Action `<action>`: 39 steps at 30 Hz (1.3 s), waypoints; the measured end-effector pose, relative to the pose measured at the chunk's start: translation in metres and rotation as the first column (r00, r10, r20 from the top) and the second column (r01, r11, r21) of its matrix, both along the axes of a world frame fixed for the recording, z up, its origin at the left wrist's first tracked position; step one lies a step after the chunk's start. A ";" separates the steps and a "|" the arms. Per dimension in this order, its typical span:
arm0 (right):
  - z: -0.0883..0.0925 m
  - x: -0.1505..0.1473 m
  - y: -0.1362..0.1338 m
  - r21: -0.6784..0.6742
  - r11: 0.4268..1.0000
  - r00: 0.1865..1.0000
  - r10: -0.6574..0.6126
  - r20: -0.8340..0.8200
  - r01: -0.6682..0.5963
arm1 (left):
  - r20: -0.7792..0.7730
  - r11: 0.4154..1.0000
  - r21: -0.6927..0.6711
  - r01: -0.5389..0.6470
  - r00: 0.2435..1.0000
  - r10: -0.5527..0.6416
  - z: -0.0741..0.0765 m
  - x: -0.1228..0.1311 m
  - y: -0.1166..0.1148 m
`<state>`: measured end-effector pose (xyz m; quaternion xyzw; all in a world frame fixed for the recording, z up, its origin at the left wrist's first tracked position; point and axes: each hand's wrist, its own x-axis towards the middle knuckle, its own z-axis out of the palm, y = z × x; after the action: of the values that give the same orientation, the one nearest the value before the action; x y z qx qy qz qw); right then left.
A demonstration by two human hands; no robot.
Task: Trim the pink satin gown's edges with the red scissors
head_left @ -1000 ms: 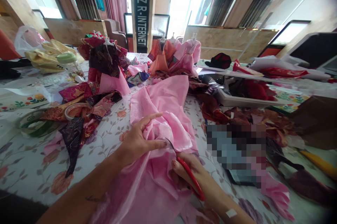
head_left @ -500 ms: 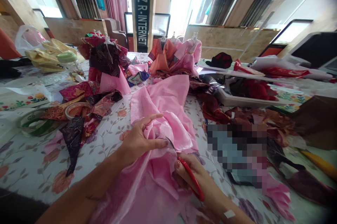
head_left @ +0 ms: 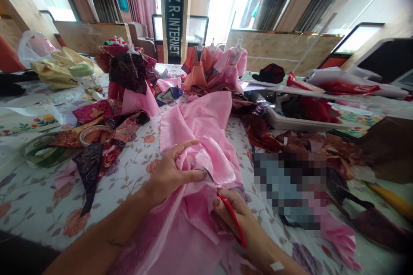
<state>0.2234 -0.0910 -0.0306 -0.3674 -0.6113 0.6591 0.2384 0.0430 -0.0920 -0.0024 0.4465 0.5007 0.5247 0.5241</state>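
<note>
Pink silky cloth (head_left: 193,223) is pinched in the half-open left hand (head_left: 172,176), the right hand (head_left: 245,219) closed on red-handled scissors (head_left: 229,217); a careless snip could nick those left fingers

left hand (head_left: 172,176) spread wide, right hand (head_left: 230,219) curled in a firm grip

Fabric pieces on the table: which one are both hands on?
The large pink cloth, gathered in the left hand, with the red-handled scissors in the right hand at its edge; the other, mostly patterned pieces lie apart from the hands.
</note>
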 end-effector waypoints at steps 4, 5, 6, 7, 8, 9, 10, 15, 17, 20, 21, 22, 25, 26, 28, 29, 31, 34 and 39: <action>0.001 -0.001 0.001 -0.019 1.000 1.000 0.001 -0.019 -0.001 | 0.026 1.000 -0.021 0.003 1.000 -0.003 -0.001 0.000 0.000; 0.001 -0.001 0.001 -0.017 1.000 1.000 -0.003 -0.020 0.003 | 0.022 1.000 -0.023 -0.002 1.000 0.002 -0.001 0.000 0.000; 0.002 -0.002 0.000 -0.013 1.000 1.000 -0.010 -0.018 0.009 | 0.013 1.000 -0.020 -0.011 1.000 0.012 -0.002 0.001 0.000; 0.002 -0.002 0.000 -0.009 1.000 1.000 -0.020 -0.014 0.020 | -0.001 1.000 -0.015 -0.024 1.000 0.024 -0.003 0.001 0.000; 0.002 -0.002 -0.001 -0.007 1.000 1.000 -0.028 -0.010 0.028 | -0.016 0.999 -0.008 -0.039 0.999 0.039 -0.005 0.001 0.000; 0.002 -0.002 -0.001 -0.009 0.999 0.999 -0.036 -0.005 0.035 | -0.029 0.999 0.000 -0.052 0.998 0.052 -0.006 0.001 0.000; 0.002 -0.002 -0.001 -0.010 0.999 0.999 -0.041 -0.002 0.041 | -0.037 0.998 0.005 -0.059 0.998 0.059 -0.007 0.001 0.000; -0.003 -0.003 -0.002 -0.044 0.998 0.999 -0.049 0.005 0.050 | -0.048 0.998 0.022 -0.059 0.997 0.060 -0.011 0.001 0.000; -0.005 -0.003 -0.002 -0.052 0.997 0.998 -0.055 0.009 0.055 | -0.055 0.998 0.024 -0.059 0.997 0.060 -0.011 0.001 0.001; -0.006 -0.002 0.000 -0.067 0.997 0.999 -0.033 -0.026 0.031 | -0.076 0.997 0.034 -0.062 0.995 0.064 -0.009 0.000 0.001; -0.007 -0.002 0.000 -0.073 0.997 0.999 -0.017 -0.045 0.014 | -0.086 0.997 0.039 -0.061 0.994 0.064 -0.008 0.000 0.001; -0.007 -0.001 0.000 -0.077 0.997 0.998 -0.005 -0.062 0.000 | -0.095 0.998 0.038 -0.055 0.994 0.058 -0.006 0.000 0.001; -0.005 0.000 0.000 -0.084 0.996 0.997 0.004 -0.076 -0.011 | -0.101 1.000 0.010 -0.018 0.995 0.019 -0.001 -0.001 0.000; -0.004 0.001 0.000 -0.085 0.996 0.997 0.005 -0.076 -0.012 | -0.095 1.000 -0.003 -0.005 0.995 0.005 0.000 -0.002 0.000; -0.002 0.001 0.000 -0.085 0.996 0.997 0.002 -0.074 -0.008 | -0.082 1.000 -0.012 0.011 0.997 -0.012 0.002 -0.002 0.000; -0.001 0.001 0.000 -0.084 0.996 0.998 0.004 -0.070 -0.010 | -0.073 1.000 -0.015 0.021 0.997 -0.022 0.002 -0.002 0.000; 0.001 0.001 0.000 -0.079 0.997 0.998 0.008 -0.055 -0.012 | -0.054 0.999 -0.026 0.046 0.997 -0.047 0.002 -0.003 0.000; 0.002 0.002 0.002 -0.064 0.998 1.000 0.015 -0.027 -0.016 | -0.053 0.997 -0.036 0.066 0.996 -0.067 0.002 -0.004 0.000; 0.004 0.003 0.003 -0.040 0.999 0.999 0.036 -0.011 -0.036 | -0.062 0.995 -0.047 0.084 0.994 -0.087 0.003 -0.003 0.000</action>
<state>0.2261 -0.0881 -0.0269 -0.3576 -0.6033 0.6774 0.2222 0.0402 -0.0924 0.0004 0.4725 0.5090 0.4761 0.5394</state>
